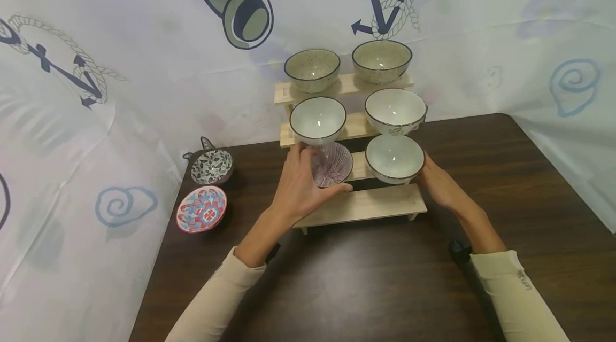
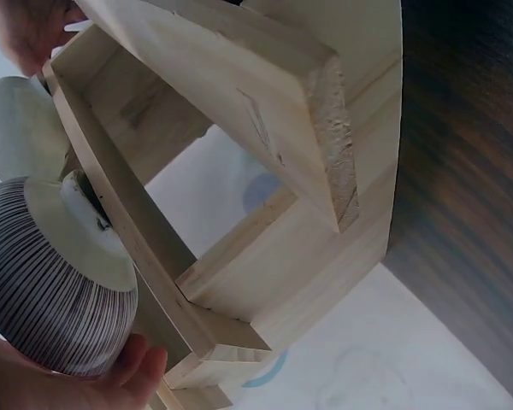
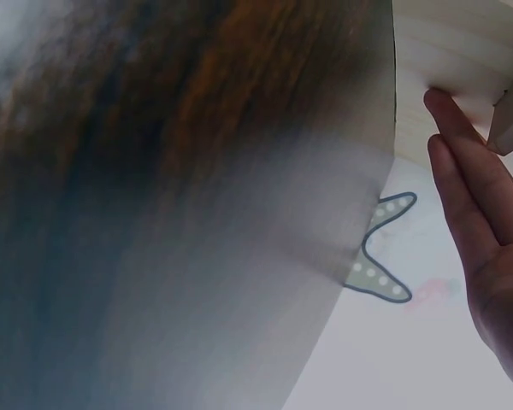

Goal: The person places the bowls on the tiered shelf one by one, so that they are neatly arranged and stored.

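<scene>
My left hand (image 1: 300, 184) grips a small bowl with fine purple stripes (image 1: 333, 163), its thumb along the near side and its fingers at the far left. In the left wrist view the striped bowl (image 2: 64, 282) appears tilted, by a step of the wooden tiered rack (image 2: 231, 239). My right hand (image 1: 440, 184) is at the rack's right side, beside a white bowl with a dark rim (image 1: 394, 156). The right wrist view shows fingers of that hand (image 3: 487, 205) extended against the rack's wood; the white bowl is out of that view.
Two more white bowls (image 1: 317, 120) stand one tier up, and two green speckled bowls (image 1: 312, 69) on the top tier. A black-and-white patterned bowl (image 1: 212, 166) and a red-and-blue patterned bowl (image 1: 202, 209) sit at the dark table's (image 1: 356, 283) left edge. A printed cloth (image 1: 159, 64) hangs behind.
</scene>
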`<state>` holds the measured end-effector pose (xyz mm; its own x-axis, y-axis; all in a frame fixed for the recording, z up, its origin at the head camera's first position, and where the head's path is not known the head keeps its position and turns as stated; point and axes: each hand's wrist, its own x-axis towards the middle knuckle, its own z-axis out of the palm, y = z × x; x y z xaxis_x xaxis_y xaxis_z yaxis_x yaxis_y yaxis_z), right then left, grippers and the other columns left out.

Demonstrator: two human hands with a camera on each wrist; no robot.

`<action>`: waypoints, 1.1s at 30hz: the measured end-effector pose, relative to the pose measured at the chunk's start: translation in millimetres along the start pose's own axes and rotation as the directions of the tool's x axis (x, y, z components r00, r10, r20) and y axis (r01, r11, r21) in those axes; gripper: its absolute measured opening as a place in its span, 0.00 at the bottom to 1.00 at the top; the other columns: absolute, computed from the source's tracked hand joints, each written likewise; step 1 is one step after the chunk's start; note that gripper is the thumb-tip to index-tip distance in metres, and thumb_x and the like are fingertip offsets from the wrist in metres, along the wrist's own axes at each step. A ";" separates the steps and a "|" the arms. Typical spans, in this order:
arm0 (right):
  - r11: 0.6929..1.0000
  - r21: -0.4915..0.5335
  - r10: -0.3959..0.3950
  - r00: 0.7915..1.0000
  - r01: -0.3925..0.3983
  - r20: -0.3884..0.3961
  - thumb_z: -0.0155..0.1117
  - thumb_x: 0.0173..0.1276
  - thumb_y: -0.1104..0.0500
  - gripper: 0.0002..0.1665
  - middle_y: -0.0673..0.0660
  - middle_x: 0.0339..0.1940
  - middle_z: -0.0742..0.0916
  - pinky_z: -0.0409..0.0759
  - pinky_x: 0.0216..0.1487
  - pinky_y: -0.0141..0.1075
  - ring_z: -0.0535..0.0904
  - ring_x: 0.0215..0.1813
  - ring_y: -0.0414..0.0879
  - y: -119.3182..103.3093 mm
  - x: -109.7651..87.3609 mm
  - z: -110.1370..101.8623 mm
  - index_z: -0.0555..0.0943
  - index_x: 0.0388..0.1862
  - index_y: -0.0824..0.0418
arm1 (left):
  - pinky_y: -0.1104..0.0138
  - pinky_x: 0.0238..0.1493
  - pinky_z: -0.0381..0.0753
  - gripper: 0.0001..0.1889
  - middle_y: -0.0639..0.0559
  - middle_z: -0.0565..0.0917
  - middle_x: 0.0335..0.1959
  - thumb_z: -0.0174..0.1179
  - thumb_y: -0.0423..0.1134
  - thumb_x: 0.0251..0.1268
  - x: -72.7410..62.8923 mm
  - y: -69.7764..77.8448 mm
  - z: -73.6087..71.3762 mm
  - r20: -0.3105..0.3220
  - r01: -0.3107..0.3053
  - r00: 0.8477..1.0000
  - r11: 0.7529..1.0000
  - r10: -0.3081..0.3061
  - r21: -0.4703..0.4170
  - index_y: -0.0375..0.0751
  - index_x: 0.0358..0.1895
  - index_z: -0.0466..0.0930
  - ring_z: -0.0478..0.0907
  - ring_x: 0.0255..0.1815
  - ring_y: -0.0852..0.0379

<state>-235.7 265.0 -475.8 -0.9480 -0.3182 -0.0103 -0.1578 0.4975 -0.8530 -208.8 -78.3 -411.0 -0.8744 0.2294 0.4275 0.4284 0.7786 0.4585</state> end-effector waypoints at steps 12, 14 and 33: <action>1.000 0.008 -0.022 1.000 0.022 -0.013 0.27 0.87 0.38 0.39 0.64 0.87 0.51 0.70 0.68 0.70 0.58 0.81 0.72 0.3 -0.7 1.8 0.37 0.88 0.51 | 0.44 0.67 0.74 0.53 0.42 0.68 0.75 0.76 0.74 0.41 -7.9 -1.7 -0.7 -0.026 0.001 1.000 0.999 0.000 0.033 0.41 0.66 0.70 0.71 0.70 0.42; 1.000 0.002 -0.024 1.000 0.024 -0.017 0.27 0.87 0.39 0.39 0.65 0.87 0.51 0.71 0.68 0.69 0.59 0.81 0.72 0.5 -1.0 2.3 0.38 0.88 0.51 | 0.44 0.67 0.74 0.55 0.43 0.67 0.75 0.76 0.74 0.41 -9.9 -2.2 -1.2 -0.025 0.004 1.000 1.000 -0.003 0.025 0.42 0.68 0.69 0.71 0.70 0.42; 0.999 -0.051 -0.014 0.999 0.011 -0.050 0.26 0.87 0.39 0.40 0.68 0.86 0.53 0.71 0.69 0.68 0.62 0.79 0.73 -0.4 -7.1 5.7 0.38 0.87 0.55 | 0.40 0.74 0.66 0.58 0.42 0.65 0.79 0.74 0.72 0.46 -32.7 -14.6 -29.0 -0.029 0.043 0.999 0.999 -0.042 0.012 0.38 0.75 0.64 0.63 0.78 0.42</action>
<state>-227.3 262.4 -478.3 -0.9583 -0.2846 0.0272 -0.1822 0.5346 -0.8252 -179.8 -114.1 -409.1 -0.8850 0.1793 0.4297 0.3878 0.7947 0.4670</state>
